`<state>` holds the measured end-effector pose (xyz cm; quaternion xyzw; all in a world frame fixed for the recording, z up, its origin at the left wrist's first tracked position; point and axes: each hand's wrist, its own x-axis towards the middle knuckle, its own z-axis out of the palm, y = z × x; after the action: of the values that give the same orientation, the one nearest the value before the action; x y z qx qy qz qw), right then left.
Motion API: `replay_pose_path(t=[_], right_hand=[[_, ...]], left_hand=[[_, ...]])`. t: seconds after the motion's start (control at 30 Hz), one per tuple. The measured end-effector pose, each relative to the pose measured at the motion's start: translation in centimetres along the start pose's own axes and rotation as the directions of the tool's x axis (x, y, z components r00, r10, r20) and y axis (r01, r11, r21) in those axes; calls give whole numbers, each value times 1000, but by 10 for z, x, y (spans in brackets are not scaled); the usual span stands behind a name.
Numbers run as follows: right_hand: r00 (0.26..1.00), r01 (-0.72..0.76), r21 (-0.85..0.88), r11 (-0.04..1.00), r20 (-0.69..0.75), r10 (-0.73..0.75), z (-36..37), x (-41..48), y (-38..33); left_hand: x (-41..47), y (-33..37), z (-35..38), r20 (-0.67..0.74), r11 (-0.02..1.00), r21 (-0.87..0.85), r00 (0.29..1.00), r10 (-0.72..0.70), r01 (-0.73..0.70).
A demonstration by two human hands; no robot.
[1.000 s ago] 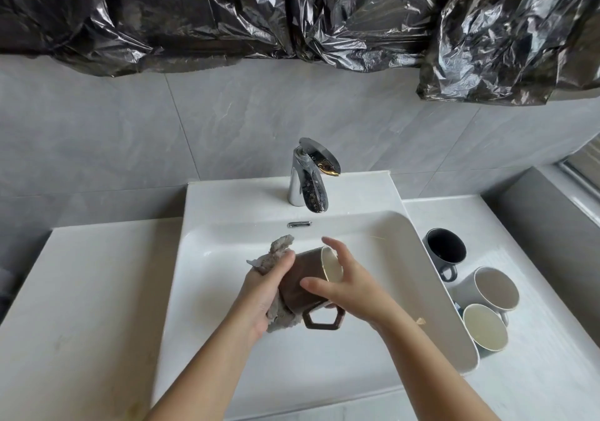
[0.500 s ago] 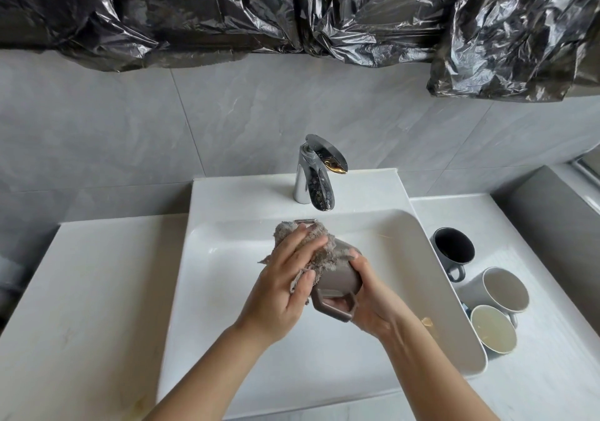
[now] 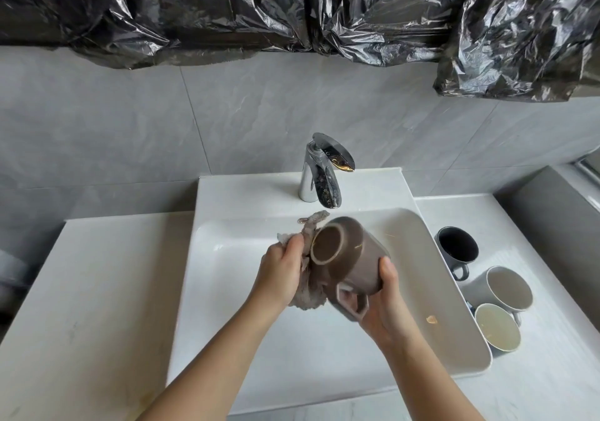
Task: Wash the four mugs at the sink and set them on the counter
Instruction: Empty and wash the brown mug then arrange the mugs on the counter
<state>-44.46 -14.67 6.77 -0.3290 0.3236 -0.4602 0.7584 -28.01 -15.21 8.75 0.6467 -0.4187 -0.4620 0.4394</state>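
Over the middle of the sink [image 3: 292, 362], the brown mug [image 3: 357, 258] was held tipped, its base turned up toward the camera and its handle pointing to 6 o'clock. The right hand [image 3: 386, 313] gripped it from 5 o'clock, thumb curled on the wall, fingers at the handle. The left hand [image 3: 279, 274], at the mug's 9 o'clock, clutched a grey cloth [image 3: 308, 299] pressed against the mug's side. At the basin's 3 o'clock, a dark mug [image 3: 457, 248], a grey mug [image 3: 506, 287] and a pale mug [image 3: 498, 331] stood upright on the counter [image 3: 552, 375]. The faucet [image 3: 321, 173] stood at 12 o'clock.
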Motion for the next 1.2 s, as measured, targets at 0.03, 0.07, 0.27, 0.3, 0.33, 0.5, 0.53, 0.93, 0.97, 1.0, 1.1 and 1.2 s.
replay_pose_path(t=[0.03, 0.07, 0.27, 0.3, 0.33, 0.5, 0.53, 0.93, 0.97, 1.0, 1.1, 1.2], right_hand=[[1000, -5, 75, 997, -12, 6, 3, 1, -1], [998, -21, 159, 987, -53, 30, 7, 1, -4], [996, -74, 104, 992, -37, 78, 13, 3, 11], [998, -51, 78, 996, -30, 54, 13, 3, 13], [998, -40, 60, 997, -36, 43, 14, 3, 13], [992, -25, -123, 992, -126, 10, 0, 5, 27], [990, -13, -150, 989, -142, -9, 0, 3, 30], [971, 96, -646, 757, -105, -213, -1, -7, 40], [969, 97, -701, 706, -95, -227, -1, -8, 40], [966, 107, -754, 649, -77, -249, 1, -8, 40], [947, 177, -870, 460, 23, -321, 4, -8, 37], [931, 230, -917, 326, 110, -347, 8, -6, 31]], left_hand=[[-2, -4, 1, -15, 993, -113, 999, -39, 37], [-3, -6, 2, -38, 967, -248, 997, -74, 62], [-3, 2, 11, -29, 826, -555, 990, -139, 100], [-6, 1, 13, -27, 820, -560, 986, -162, 119], [-9, -1, 14, -22, 816, -563, 984, -174, 132], [-21, -18, 13, -16, 837, -501, 964, -264, 221], [-22, -21, 12, -12, 831, -501, 959, -285, 241], [-34, -29, -1, 74, 814, -412, 906, -417, 408], [-33, -31, -2, 63, 817, -402, 903, -426, 413], [-32, -33, -3, 56, 814, -406, 900, -432, 416], [-31, -34, -7, 38, 808, -412, 894, -446, 421], [-29, -31, -9, 27, 797, -473, 911, -412, 375]])
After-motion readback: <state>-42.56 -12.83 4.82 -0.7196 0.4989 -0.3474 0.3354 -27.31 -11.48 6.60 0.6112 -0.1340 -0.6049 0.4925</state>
